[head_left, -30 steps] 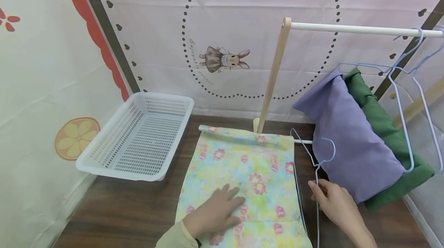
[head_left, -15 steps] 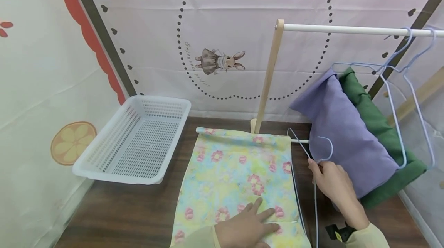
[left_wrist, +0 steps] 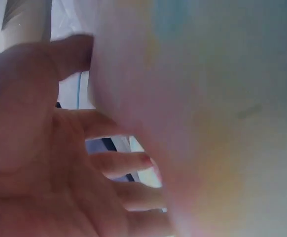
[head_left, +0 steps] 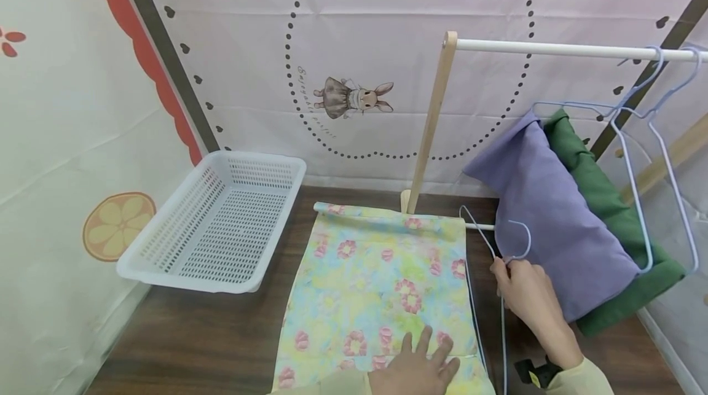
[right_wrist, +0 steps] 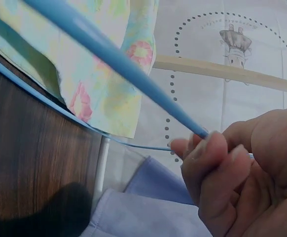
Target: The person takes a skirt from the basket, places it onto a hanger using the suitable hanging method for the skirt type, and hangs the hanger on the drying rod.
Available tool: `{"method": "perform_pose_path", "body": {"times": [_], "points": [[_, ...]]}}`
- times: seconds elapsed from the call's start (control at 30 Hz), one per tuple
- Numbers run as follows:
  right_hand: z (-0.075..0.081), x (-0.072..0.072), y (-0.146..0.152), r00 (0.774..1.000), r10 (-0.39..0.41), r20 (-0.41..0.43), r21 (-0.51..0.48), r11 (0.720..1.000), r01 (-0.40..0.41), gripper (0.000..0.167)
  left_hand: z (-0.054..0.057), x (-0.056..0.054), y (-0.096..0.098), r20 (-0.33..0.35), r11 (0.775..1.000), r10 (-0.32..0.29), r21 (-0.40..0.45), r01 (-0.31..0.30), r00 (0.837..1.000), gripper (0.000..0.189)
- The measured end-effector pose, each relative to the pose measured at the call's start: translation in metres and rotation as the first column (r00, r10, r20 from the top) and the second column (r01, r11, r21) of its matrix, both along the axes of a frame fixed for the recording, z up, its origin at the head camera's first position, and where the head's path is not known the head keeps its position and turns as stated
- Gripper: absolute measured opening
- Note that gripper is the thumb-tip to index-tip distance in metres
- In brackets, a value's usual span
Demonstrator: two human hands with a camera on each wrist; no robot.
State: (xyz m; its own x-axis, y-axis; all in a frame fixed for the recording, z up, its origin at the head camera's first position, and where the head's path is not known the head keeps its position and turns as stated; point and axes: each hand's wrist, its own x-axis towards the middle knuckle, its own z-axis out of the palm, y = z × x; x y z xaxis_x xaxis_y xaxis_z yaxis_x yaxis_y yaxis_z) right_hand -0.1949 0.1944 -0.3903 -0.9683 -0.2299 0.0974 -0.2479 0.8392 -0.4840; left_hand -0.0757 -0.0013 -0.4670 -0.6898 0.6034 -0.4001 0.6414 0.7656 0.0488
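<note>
A cloth with pink flowers on yellow and blue (head_left: 381, 284) lies spread over the brown surface in the head view. My left hand (head_left: 417, 365) rests on its lower right part, fingers straight and spread; in the left wrist view the fingertips meet the cloth. To the right of the cloth, my right hand (head_left: 531, 297) pinches a light blue hanger (right_wrist: 114, 59) between thumb and fingers, just below its hook. Part of the hanger's wire runs along the cloth's right edge, and the rest is hidden under the cloth.
A white perforated basket (head_left: 232, 229) sits at the left. Behind stands a rack with a white rail (head_left: 542, 48) and a wooden post (head_left: 434, 128). Purple cloth (head_left: 553, 217) and green cloth (head_left: 600, 192) hang there on blue hangers (head_left: 630, 168), close to my right hand.
My left hand has slid right and toward me across the flowered cloth. My right hand has moved up along the hanger, closer to its hook.
</note>
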Motion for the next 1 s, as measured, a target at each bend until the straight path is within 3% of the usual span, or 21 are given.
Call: {"method": "perform_pose_path", "body": {"times": [0.13,0.23,0.33,0.43,0.57,0.63,0.7,0.87,1.0], "points": [[0.0,0.001,0.0,1.0,0.018,-0.004,-0.013,1.0,-0.018,0.05,0.002,-0.002,0.002,-0.088,0.998,-0.059,0.004,0.06,0.994,0.06],[0.0,0.0,0.001,1.0,0.02,-0.005,-0.022,1.0,-0.02,0.05,0.007,-0.007,-0.004,-0.185,0.989,-0.122,0.065,0.136,0.975,0.041],[0.0,0.003,0.002,1.0,0.019,0.015,-0.026,0.999,-0.019,0.05,0.012,-0.009,-0.014,-0.237,0.973,-0.115,0.167,0.157,0.965,0.026],[-0.001,0.007,0.002,0.998,0.024,0.054,-0.031,0.999,-0.022,0.051,0.016,-0.009,-0.024,-0.291,0.941,-0.078,0.294,0.167,0.953,0.02],[-0.002,0.014,0.001,0.997,0.027,0.076,-0.052,0.998,-0.024,0.055,0.022,-0.01,-0.031,-0.355,0.878,-0.043,0.432,0.205,0.934,0.021],[-0.003,0.017,-0.001,0.996,0.03,0.082,-0.065,0.998,-0.024,0.056,0.024,-0.01,-0.032,-0.369,0.843,-0.037,0.487,0.227,0.929,0.021],[-0.003,0.019,-0.005,0.995,0.025,0.096,-0.079,0.997,-0.017,0.057,0.025,-0.01,-0.032,-0.351,0.827,-0.044,0.512,0.231,0.935,0.024],[-0.003,0.029,-0.012,0.988,0.001,0.156,-0.093,0.996,0.014,0.061,0.024,-0.009,-0.03,-0.271,0.831,-0.053,0.522,0.193,0.961,0.04],[-0.004,0.038,-0.012,0.984,-0.018,0.175,-0.093,0.995,0.035,0.062,0.022,-0.008,-0.031,-0.24,0.823,-0.053,0.539,0.179,0.969,0.04]]}}
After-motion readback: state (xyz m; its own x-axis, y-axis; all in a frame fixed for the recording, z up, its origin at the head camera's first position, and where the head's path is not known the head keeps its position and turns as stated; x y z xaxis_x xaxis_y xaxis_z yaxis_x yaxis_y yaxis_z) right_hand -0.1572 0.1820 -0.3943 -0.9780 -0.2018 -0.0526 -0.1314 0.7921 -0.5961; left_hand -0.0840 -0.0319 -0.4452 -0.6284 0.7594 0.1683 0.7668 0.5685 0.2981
